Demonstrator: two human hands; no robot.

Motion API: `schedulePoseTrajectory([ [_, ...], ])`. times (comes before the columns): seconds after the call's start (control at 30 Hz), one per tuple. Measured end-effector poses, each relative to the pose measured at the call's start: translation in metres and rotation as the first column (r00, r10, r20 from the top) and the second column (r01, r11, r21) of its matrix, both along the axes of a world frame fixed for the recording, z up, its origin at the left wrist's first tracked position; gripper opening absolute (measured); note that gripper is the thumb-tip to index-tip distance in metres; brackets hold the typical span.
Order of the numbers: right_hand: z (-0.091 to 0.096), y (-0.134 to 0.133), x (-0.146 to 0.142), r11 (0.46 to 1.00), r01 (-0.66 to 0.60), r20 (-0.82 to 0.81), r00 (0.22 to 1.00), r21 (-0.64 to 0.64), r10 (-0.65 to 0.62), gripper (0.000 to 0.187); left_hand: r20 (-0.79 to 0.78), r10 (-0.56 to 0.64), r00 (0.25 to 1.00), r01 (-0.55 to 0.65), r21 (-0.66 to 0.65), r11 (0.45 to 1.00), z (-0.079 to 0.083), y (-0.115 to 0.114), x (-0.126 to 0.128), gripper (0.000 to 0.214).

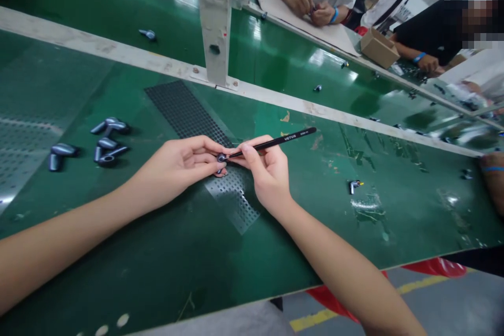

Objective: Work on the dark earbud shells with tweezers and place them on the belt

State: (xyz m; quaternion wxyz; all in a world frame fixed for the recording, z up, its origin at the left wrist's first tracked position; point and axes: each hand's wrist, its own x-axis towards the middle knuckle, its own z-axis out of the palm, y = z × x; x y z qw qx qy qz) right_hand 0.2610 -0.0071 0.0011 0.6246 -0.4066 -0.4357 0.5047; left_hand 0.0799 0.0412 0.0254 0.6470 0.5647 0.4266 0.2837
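My left hand (185, 160) pinches a small dark grey part (221, 158) between thumb and fingertips, just above a perforated black strip (197, 126) on the green worktop. My right hand (268, 170) grips black tweezers (275, 142) like a pen. Their tip touches the small part. Both hands meet at the middle of the view.
Several grey elbow-shaped parts (103, 144) lie in a loose group to the left. One more part (354, 185) lies to the right. A white post (216, 21) stands on the rail behind. A green conveyor belt (275, 63) carries scattered parts; other people's hands (311, 5) work beyond it, near a cardboard box (378, 48).
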Motion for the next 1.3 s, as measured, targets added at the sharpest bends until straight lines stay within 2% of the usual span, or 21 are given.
schedulePoseTrajectory([
  [0.27, 0.0012, -0.0004, -0.0005, 1.000, 0.002, -0.009, 1.000, 0.028, -0.002, 0.035, -0.052, 0.022, 0.998, -0.022, 0.007, 1.000, 0.0050, -0.0019, 0.0021, 0.030],
  [0.4, 0.0043, -0.0020, -0.0010, 1.000, 0.017, 0.001, 1.000, 0.017, -0.017, 0.032, -0.046, 0.019, 0.999, -0.019, 0.012, 1.000, 0.0026, -0.0010, 0.0018, 0.030],
  [0.63, 0.0077, -0.0018, -0.0007, 0.999, 0.017, 0.063, 0.998, -0.038, -0.014, 0.043, -0.060, 0.016, 0.998, -0.015, 0.020, 1.000, 0.0019, -0.0013, 0.0013, 0.035],
  [0.8, 0.0065, -0.0017, 0.0006, 1.000, 0.004, 0.049, 0.999, -0.012, -0.003, 0.038, -0.054, 0.027, 0.998, -0.025, 0.037, 0.999, 0.0030, -0.0026, 0.0011, 0.033],
  [1.0, 0.0062, -0.0017, 0.0011, 0.999, -0.005, 0.079, 0.997, -0.037, 0.008, 0.041, -0.052, 0.025, 0.998, -0.024, 0.032, 0.999, 0.0006, -0.0015, 0.0016, 0.035],
  [1.2, 0.0045, -0.0032, -0.0006, 1.000, 0.014, 0.071, 0.997, 0.003, -0.015, 0.034, -0.054, 0.015, 0.998, -0.014, 0.029, 0.999, -0.0007, -0.0010, 0.0022, 0.038],
  [1.3, 0.0015, -0.0051, -0.0011, 0.998, 0.048, 0.127, 0.990, 0.036, -0.052, 0.028, -0.061, 0.008, 0.998, -0.006, 0.033, 0.999, 0.0013, -0.0017, 0.0012, 0.037],
])
